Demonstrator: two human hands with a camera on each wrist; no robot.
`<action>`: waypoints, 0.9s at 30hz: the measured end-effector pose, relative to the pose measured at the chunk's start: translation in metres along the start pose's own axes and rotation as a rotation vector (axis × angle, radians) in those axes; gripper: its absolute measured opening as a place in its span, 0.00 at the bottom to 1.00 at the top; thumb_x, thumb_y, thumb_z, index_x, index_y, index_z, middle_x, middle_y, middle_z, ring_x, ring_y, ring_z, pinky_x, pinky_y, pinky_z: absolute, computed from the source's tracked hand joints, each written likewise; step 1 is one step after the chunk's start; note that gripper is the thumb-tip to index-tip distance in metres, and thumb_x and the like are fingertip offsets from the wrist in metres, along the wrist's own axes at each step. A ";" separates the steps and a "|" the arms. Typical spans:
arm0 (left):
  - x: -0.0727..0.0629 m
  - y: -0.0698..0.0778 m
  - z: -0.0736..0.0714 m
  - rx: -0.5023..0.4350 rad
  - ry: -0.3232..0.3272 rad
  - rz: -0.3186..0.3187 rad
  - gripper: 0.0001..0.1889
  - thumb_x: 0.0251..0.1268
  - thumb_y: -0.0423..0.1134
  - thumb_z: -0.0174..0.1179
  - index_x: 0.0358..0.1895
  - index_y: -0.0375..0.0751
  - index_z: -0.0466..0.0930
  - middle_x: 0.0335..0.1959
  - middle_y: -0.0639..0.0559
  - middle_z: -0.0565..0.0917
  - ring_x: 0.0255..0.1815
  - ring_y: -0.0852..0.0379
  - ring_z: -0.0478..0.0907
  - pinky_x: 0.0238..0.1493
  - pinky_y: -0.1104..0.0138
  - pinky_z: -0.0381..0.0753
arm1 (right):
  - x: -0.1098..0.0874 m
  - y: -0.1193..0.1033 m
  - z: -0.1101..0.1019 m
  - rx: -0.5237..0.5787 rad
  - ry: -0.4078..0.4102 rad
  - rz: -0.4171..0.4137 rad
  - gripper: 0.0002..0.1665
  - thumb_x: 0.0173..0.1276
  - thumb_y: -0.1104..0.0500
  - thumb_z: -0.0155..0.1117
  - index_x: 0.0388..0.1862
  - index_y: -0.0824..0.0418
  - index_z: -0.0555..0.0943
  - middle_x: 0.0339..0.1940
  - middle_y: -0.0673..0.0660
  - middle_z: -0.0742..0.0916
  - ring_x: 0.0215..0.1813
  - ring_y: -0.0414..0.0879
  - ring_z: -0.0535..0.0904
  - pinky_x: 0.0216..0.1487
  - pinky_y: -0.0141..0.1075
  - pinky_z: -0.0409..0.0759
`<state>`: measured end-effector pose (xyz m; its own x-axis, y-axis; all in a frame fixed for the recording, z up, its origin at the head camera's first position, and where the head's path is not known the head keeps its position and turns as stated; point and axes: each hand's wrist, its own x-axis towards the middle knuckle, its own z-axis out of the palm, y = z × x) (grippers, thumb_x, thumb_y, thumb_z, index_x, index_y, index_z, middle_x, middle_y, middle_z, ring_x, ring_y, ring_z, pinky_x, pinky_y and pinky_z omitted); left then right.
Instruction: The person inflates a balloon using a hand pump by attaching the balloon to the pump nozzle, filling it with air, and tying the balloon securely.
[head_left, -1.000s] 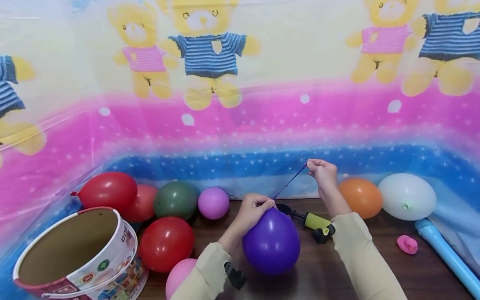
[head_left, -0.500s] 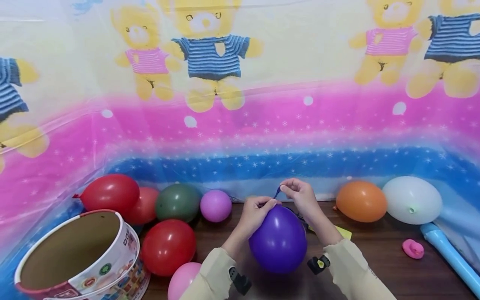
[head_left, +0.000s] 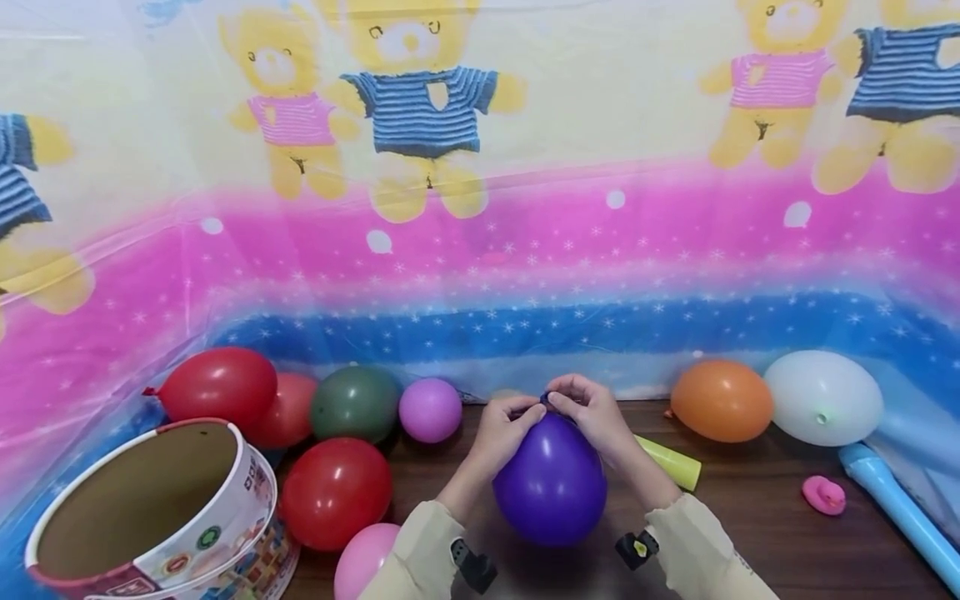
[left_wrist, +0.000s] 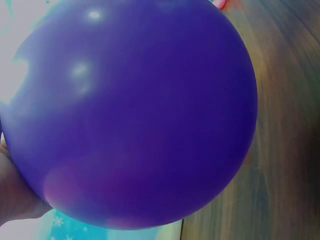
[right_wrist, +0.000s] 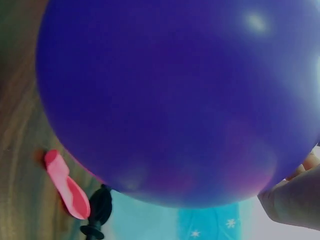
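Note:
Between my two hands is an inflated purple balloon (head_left: 550,483), its neck upward; it fills much of both wrist views. My left hand (head_left: 501,433) pinches the base of the neck at the balloon's top, thumb and index finger together. From the other side my right hand (head_left: 591,417) pinches the dark neck end, its fingertips close beside the left thumb. The neck itself is mostly hidden by the fingers. Behind the right forearm lies a yellow-green balloon pump (head_left: 671,462), partly covered; its black nozzle (right_wrist: 101,205) shows in the right wrist view, beside a flat pink balloon (right_wrist: 67,185).
Red (head_left: 337,494), green (head_left: 356,404) and pink balloons stand left, behind a large open bucket (head_left: 258,475). An orange balloon (head_left: 722,400) and a white balloon (head_left: 823,397) sit back right. A small pink duck (head_left: 823,495) and a light-blue tube (head_left: 900,517) lie on the right.
My right hand has come down and left from the stretched-out neck to beside my left hand. The neck, long and taut before, is now short and bunched at the fingertips.

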<state>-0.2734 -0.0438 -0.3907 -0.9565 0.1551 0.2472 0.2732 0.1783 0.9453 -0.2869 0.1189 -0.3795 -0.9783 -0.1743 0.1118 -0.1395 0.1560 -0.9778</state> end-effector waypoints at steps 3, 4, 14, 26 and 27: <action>-0.002 -0.004 -0.004 0.001 0.001 -0.020 0.12 0.68 0.36 0.59 0.47 0.32 0.85 0.45 0.36 0.86 0.44 0.55 0.83 0.46 0.65 0.83 | -0.002 0.008 0.001 0.011 -0.003 0.030 0.15 0.72 0.58 0.60 0.51 0.66 0.79 0.43 0.51 0.86 0.45 0.38 0.81 0.46 0.31 0.79; -0.003 -0.005 -0.006 0.000 0.001 -0.024 0.12 0.69 0.37 0.58 0.48 0.33 0.85 0.46 0.37 0.86 0.46 0.54 0.83 0.47 0.64 0.83 | -0.002 0.011 -0.001 0.010 -0.001 0.040 0.15 0.72 0.57 0.61 0.51 0.66 0.79 0.45 0.53 0.86 0.46 0.40 0.81 0.46 0.32 0.79; 0.002 0.003 -0.059 0.028 0.127 -0.011 0.12 0.68 0.36 0.59 0.49 0.34 0.85 0.48 0.39 0.87 0.62 0.47 0.78 0.68 0.52 0.73 | -0.011 0.058 -0.052 -0.167 0.077 0.049 0.18 0.73 0.55 0.58 0.53 0.69 0.79 0.54 0.66 0.84 0.54 0.48 0.82 0.58 0.48 0.81; 0.011 0.021 -0.146 0.024 0.440 -0.007 0.11 0.69 0.35 0.58 0.47 0.34 0.85 0.47 0.40 0.87 0.54 0.61 0.82 0.51 0.77 0.78 | -0.026 0.115 -0.124 -0.529 0.183 0.042 0.18 0.73 0.56 0.58 0.51 0.70 0.80 0.58 0.71 0.81 0.59 0.64 0.76 0.50 0.44 0.78; 0.011 0.022 -0.152 0.026 0.458 -0.003 0.11 0.69 0.35 0.58 0.47 0.34 0.85 0.47 0.41 0.88 0.53 0.64 0.82 0.51 0.79 0.78 | -0.027 0.118 -0.127 -0.554 0.186 0.028 0.18 0.72 0.56 0.59 0.51 0.70 0.80 0.56 0.71 0.82 0.57 0.64 0.77 0.50 0.46 0.78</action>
<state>-0.2938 -0.1858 -0.3350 -0.9022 -0.2902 0.3190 0.2678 0.2030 0.9419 -0.2967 0.2653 -0.4758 -0.9862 0.0034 0.1657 -0.1235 0.6516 -0.7484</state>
